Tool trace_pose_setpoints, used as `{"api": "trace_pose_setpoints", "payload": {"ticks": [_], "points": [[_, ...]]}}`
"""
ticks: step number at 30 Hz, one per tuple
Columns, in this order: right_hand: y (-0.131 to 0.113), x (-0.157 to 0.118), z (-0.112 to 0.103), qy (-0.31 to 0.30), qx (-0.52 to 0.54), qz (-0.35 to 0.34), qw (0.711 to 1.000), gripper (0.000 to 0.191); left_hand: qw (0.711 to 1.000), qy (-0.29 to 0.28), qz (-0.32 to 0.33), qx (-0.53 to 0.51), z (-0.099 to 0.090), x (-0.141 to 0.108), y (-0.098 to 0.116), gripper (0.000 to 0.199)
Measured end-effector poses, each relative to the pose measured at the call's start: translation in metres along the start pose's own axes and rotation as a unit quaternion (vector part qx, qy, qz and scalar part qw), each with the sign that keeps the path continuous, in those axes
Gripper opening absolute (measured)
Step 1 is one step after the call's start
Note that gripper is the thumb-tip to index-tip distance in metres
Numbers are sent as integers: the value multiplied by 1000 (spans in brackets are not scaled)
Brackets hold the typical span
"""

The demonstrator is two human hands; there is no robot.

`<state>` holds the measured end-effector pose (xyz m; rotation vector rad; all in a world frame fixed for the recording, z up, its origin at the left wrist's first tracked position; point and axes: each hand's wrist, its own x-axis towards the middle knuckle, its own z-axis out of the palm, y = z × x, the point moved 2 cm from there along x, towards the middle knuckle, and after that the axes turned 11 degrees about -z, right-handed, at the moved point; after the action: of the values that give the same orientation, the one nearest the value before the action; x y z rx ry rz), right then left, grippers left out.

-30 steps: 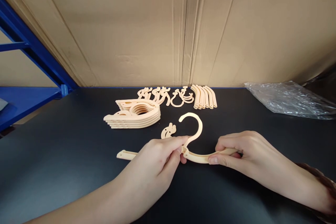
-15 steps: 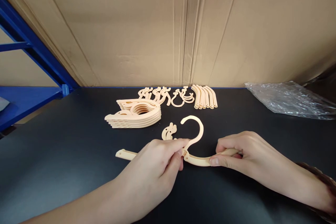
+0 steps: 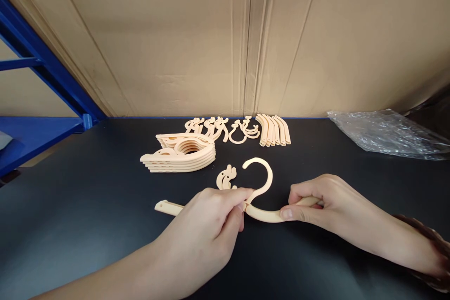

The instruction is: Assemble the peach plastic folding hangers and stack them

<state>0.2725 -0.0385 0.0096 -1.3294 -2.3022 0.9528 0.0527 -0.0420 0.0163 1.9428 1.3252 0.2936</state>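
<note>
A cream, hook-topped plastic hanger is finger-pinched by the left hand and right hand. Light, stiff handling is expected; its arms are best gripped.

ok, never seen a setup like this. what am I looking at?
No machine here, just a person's two bare hands. One camera worn on the head, looking forward and down, takes every picture. The left hand and right hand hold a pale hanger: the left pinches it just below its hook, the right grips one side. On the black table lie a stack of what look like folded hangers, small curved pieces beyond the left hand, a row of curved bars at the back, and clear plastic to the right.
</note>
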Motion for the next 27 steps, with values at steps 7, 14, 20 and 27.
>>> {"api": "trace_pose_setpoints", "payload": {"ticks": [7, 14, 20, 27], "points": [[11, 3, -3, -19, 39, -5, 999, 44, 999, 13, 17, 38, 1, -2, 3, 21], [1, -2, -11, 199, -205, -242, 927, 21, 985, 68, 94, 124, 15, 1, -10, 13], [-16, -12, 1, 153, -248, -344, 893, 26, 964, 111, 182, 160, 16, -5, -8, 15], [-9, -3, -3, 143, -235, -281, 919, 26, 901, 174, 309, 250, 11, -10, 0, 29]]}}
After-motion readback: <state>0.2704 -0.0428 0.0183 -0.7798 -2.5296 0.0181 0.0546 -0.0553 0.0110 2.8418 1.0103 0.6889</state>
